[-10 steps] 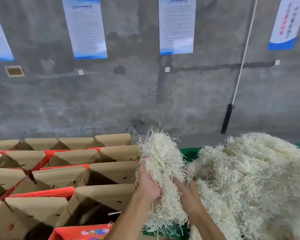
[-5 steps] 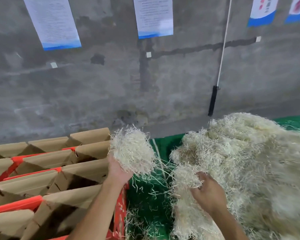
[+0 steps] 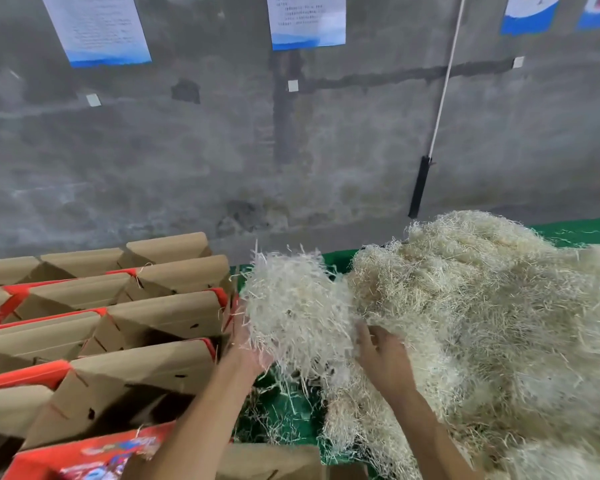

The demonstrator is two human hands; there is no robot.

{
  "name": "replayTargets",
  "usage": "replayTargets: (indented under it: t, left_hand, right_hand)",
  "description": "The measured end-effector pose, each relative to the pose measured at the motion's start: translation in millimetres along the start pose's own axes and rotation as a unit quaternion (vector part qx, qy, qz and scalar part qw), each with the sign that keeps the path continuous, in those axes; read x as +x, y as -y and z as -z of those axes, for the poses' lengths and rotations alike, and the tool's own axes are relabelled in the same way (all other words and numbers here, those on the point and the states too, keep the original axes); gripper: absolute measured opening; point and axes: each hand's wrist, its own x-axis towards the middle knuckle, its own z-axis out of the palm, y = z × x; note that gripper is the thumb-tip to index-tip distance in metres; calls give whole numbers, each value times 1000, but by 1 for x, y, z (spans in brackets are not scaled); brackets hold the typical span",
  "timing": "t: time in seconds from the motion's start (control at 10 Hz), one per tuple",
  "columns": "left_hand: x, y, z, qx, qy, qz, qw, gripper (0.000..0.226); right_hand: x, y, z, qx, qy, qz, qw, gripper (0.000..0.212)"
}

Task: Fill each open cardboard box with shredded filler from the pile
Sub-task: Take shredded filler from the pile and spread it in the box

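A big heap of pale shredded filler [image 3: 499, 323] lies on a green surface [image 3: 284, 417] at the right. Rows of open cardboard boxes [image 3: 153, 368] with orange-red outsides stand at the left, their brown flaps raised; the insides I can see are dark. Between boxes and heap, my left hand [image 3: 246, 344] grips a loose clump of filler [image 3: 291, 306] from its left side, just beside the nearest box edges. My right hand [image 3: 383, 358] holds the clump's right side where it meets the heap, fingertips buried in the strands.
A grey concrete wall with paper notices rises close behind. A white cord with a black handle [image 3: 418, 188] hangs over the heap's far edge. A printed red box top [image 3: 94, 455] and a cardboard piece [image 3: 274, 462] lie at the bottom edge. Stray strands litter the green surface.
My right hand left the heap and came back to the clump's right side. The clump in my left hand is larger and lower, now joined to the heap's edge.
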Motion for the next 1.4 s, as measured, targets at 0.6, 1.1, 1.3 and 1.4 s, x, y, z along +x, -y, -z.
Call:
replayTargets:
  t: [0.6, 1.1, 1.3, 1.4]
  left_hand:
    - [-148, 24, 93, 210, 28, -322, 923, 40]
    - [-152, 40, 163, 291, -70, -299, 906, 16]
    - [-160, -15, 192, 168, -131, -304, 929, 16]
    - [-162, 32, 142, 274, -71, -265, 922, 43]
  right_hand:
    - [-167, 109, -99, 211, 138, 54, 966, 18]
    - [-189, 81, -136, 119, 47, -10, 992, 50]
    - [-163, 68, -94, 167, -60, -33, 984, 38]
    - [-180, 68, -133, -11, 95, 2, 995, 19]
